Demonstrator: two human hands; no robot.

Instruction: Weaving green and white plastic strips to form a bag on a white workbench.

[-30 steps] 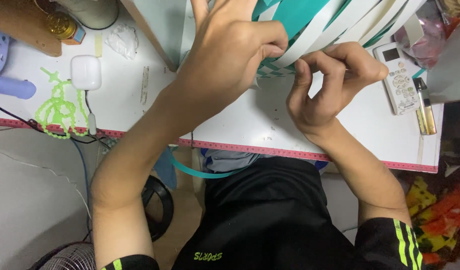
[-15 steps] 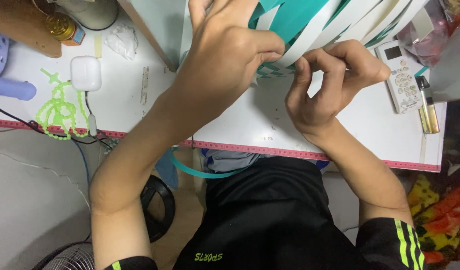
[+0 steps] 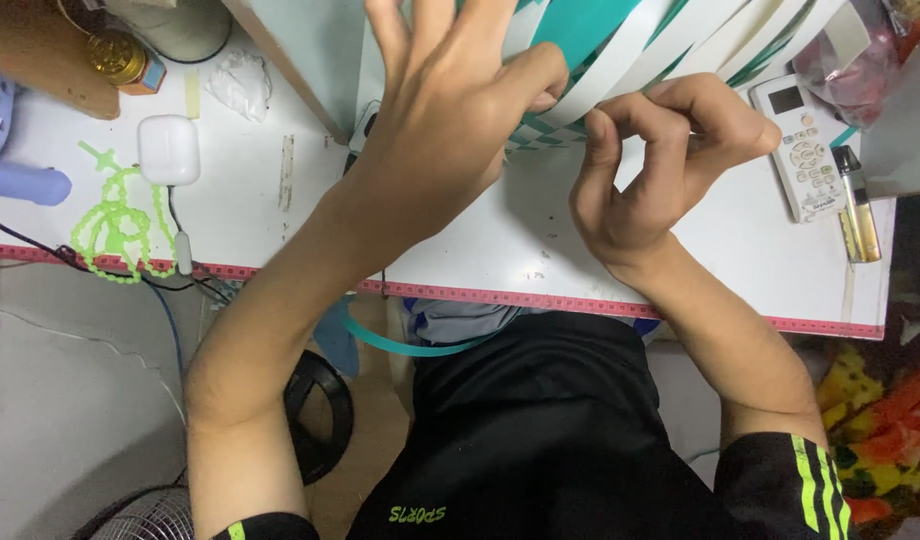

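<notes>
Strips, top centre: light, springy, slippery; left hand presses spread-fingered, right hand pinches 1 near the weave.

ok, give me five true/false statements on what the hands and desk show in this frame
1. Both hands work on woven teal and white strips. True.
2. The left hand lies flat on the strips, fingers spread. True.
3. The right hand holds the remote control. False: the white remote control lies untouched beside it on the white desk; the right hand pinches a strip.
4. A white earbud case lies left of the left forearm. True.
5. The green bead string sits on top of the remote. False: the green bead string lies near the desk's left edge.
</notes>
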